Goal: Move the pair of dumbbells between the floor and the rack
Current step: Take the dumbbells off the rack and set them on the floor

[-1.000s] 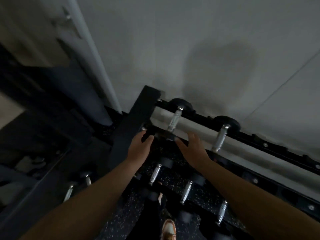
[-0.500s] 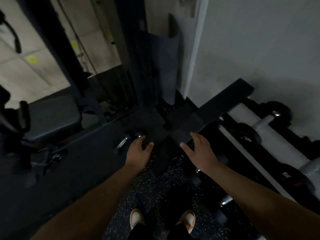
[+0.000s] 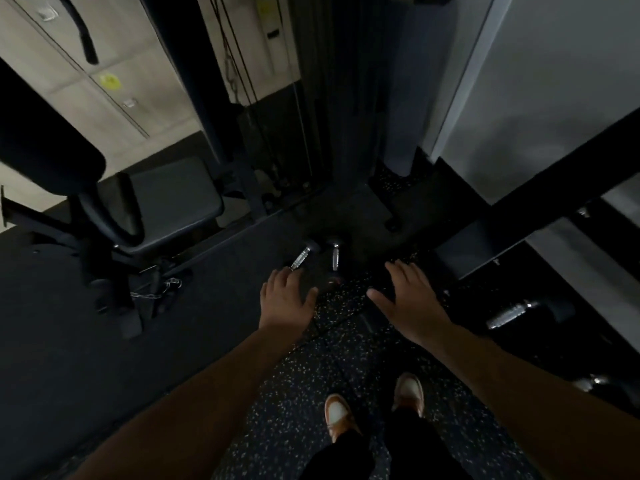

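Lying side by side on the floor are the pair of dumbbells, chrome handles running away from the person, the left one slanted slightly. Just short of them, the left hand and right hand hover open, fingers spread, holding nothing. To the right stands the rack, carrying another dumbbell.

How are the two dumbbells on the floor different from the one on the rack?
The floor dumbbells lie close together ahead of the left hand; the rack dumbbell sits alone, to the right of the right hand. Their handles point away from the person; the rack one's lies crosswise. All have shiny handles and dark ends.
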Motion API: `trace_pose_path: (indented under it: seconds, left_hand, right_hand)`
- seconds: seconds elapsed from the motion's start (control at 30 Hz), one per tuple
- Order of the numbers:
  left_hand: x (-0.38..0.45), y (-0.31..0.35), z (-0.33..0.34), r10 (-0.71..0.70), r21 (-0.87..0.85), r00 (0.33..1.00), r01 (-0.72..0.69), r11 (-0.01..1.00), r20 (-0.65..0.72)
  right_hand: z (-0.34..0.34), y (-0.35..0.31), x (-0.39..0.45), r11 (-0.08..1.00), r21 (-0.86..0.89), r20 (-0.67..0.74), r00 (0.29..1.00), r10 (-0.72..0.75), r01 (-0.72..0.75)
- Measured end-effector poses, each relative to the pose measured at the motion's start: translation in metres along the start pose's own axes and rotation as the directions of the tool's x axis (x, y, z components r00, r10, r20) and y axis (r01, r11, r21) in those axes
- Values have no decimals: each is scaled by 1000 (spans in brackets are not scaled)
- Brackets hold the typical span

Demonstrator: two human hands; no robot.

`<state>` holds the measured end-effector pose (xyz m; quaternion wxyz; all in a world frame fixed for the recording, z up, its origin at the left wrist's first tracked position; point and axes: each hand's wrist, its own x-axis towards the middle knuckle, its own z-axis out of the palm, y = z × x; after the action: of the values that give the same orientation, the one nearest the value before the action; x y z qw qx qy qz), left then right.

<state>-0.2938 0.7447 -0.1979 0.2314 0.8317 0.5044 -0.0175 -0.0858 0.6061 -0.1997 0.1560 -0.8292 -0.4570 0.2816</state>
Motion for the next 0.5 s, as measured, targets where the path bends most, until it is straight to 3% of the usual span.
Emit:
trace_pose_path:
  seconds: [0.23, 0.5]
  left_hand:
    - [69, -43, 22, 15, 108, 993, -28, 994, 116]
    - [186, -102, 85, -3, 120, 980, -21, 993, 201]
  right_hand:
    - [51, -6, 62, 998, -59, 103, 995, -3, 9]
    - [124, 21, 165, 996, -73, 231, 971, 57, -42]
